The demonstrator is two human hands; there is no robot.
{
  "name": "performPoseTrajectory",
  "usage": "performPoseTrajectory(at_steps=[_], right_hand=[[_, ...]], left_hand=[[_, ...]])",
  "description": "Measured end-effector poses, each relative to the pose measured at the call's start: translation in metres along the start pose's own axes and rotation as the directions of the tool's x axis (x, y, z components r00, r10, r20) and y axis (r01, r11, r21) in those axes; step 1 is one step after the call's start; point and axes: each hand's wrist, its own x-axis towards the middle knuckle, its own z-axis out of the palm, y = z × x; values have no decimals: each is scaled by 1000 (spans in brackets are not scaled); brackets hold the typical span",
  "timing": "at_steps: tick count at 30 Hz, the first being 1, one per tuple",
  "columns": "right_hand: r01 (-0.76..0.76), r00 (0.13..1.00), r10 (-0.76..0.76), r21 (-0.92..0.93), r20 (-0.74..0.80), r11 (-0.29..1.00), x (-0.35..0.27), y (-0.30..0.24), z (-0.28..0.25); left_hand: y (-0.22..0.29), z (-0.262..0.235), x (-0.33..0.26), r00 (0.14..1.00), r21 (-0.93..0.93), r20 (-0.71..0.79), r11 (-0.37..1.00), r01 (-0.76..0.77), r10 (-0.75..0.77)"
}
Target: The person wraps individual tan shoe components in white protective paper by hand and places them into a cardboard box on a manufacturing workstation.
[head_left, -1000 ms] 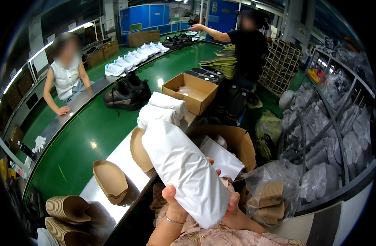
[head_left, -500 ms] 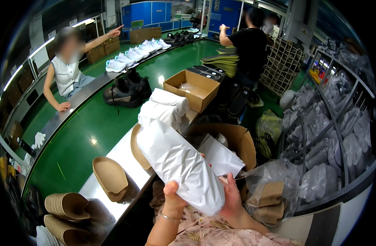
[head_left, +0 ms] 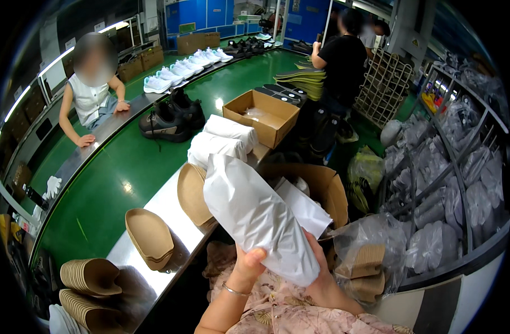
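Between my two hands is a long white paper-wrapped bundle (head_left: 260,220), tilted with its far end up and to the left. My left hand (head_left: 250,264) clasps its left side near the lower end, thumb on top. My right hand (head_left: 316,261) cups the lower right side, and its fingers are mostly hidden behind the bundle. More white paper rolls (head_left: 223,139) lie stacked just beyond. A brown molded-paper insert (head_left: 192,192) rests on the metal bench edge, partly covered by the bundle. Nearer, a small stack of such inserts (head_left: 149,236) sits on the same metal surface.
Taller insert stacks (head_left: 88,278) stand at the lower left. A cardboard box (head_left: 260,119) and dark shoes (head_left: 171,117) are on the green belt. White sheets (head_left: 302,206) lie in a carton (head_left: 333,195) at right, beside a rack of bagged items (head_left: 449,167). Two people work beyond the belt.
The bundle has shifted slightly right and down-right in my hands, uncovering more of the insert behind it. The person across the belt has lowered a pointing arm onto the edge.
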Motion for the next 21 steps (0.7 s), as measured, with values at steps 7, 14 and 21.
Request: performPoseTrajectory(at_steps=[7,14,21], right_hand=[[504,854,-483,-542,194,673,-3,-10,-18],[777,523,-599,-628,606,44,-5,11,-17],[637,581,-712,-765,394,96,-1,13,-10]], left_hand=[[0,8,3,984,149,-166,988,-38,63],[-14,20,9,938,148,-341,989,-2,53],[-9,12,8,969,137,-245,990,18,17]])
